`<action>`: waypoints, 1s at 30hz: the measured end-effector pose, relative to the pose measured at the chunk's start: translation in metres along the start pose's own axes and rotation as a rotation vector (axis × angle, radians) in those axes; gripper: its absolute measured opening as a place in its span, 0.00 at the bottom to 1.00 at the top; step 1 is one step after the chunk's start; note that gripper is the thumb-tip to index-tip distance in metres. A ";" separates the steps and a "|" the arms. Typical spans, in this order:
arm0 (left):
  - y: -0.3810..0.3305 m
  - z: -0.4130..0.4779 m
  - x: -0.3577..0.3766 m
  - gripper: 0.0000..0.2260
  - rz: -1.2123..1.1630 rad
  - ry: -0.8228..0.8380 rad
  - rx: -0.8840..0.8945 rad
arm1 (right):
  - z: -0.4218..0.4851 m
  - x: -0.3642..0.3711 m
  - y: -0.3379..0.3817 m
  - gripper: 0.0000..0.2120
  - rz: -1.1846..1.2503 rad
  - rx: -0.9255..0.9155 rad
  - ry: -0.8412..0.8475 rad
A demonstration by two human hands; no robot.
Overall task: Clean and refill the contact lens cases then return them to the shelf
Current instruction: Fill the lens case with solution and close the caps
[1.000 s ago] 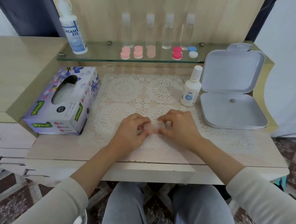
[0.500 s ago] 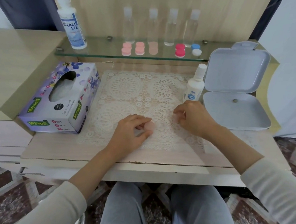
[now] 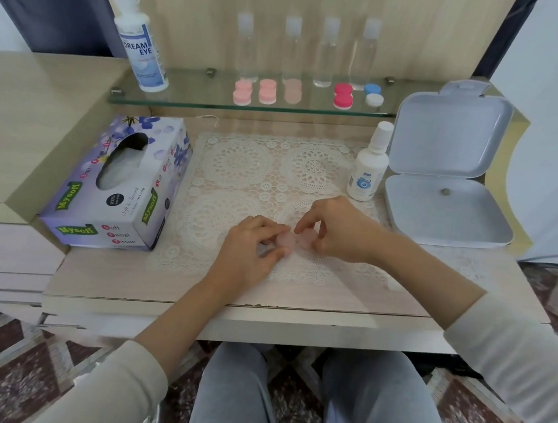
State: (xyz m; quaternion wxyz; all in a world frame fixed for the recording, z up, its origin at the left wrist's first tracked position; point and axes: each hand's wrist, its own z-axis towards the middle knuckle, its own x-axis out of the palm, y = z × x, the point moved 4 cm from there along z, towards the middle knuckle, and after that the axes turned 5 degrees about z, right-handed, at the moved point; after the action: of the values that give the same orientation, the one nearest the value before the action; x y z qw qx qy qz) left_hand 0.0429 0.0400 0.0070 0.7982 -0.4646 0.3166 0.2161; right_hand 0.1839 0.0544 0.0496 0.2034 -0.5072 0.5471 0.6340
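A pale pink contact lens case (image 3: 293,239) lies on the lace mat (image 3: 240,173) between both hands. My left hand (image 3: 249,253) grips its left end with curled fingers. My right hand (image 3: 337,229) pinches its right end with thumb and forefinger. Most of the case is hidden by fingers. Several more lens cases stand on the glass shelf (image 3: 197,94): pink ones (image 3: 242,92), a beige one (image 3: 292,91), a red one (image 3: 342,95) and a blue and white one (image 3: 373,95). A small white solution bottle (image 3: 368,167) stands just beyond my right hand.
An open grey box (image 3: 443,208) sits at the right of the desk. A tissue box (image 3: 118,184) lies at the left. A large Dream Eye bottle (image 3: 142,45) and several clear bottles (image 3: 291,50) stand on the shelf. Drawers are at lower left.
My right hand, which had drawn away toward the small bottle half a second ago, has come back to the case. My left hand has stayed on the case.
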 end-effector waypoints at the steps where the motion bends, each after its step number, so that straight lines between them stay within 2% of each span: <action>1: 0.000 0.000 0.000 0.14 -0.008 -0.004 -0.008 | 0.001 0.001 0.000 0.14 -0.010 0.009 0.003; 10: -0.002 0.000 -0.001 0.14 -0.035 -0.013 -0.028 | 0.003 0.003 0.006 0.14 -0.088 -0.016 0.022; 15: -0.001 0.000 -0.001 0.14 -0.018 0.006 -0.033 | 0.004 0.006 0.010 0.10 -0.190 0.033 -0.013; 20: -0.001 0.000 -0.001 0.14 -0.022 -0.003 -0.056 | 0.007 0.003 0.017 0.08 -0.225 0.041 0.030; 24: 0.000 0.000 0.000 0.14 -0.012 -0.007 -0.063 | 0.005 0.002 0.012 0.10 -0.191 0.025 0.035; 28: -0.001 0.000 0.001 0.14 -0.007 -0.008 -0.063 | 0.002 0.008 0.012 0.06 -0.269 0.013 0.024; 30: -0.001 0.000 0.000 0.14 -0.005 -0.009 -0.069 | 0.001 0.009 0.014 0.08 -0.315 0.014 0.005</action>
State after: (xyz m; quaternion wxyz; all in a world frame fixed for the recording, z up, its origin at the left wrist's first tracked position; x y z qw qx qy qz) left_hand 0.0437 0.0398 0.0073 0.7837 -0.4916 0.3042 0.2271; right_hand 0.1688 0.0480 0.0482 0.3024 -0.5870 0.4656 0.5892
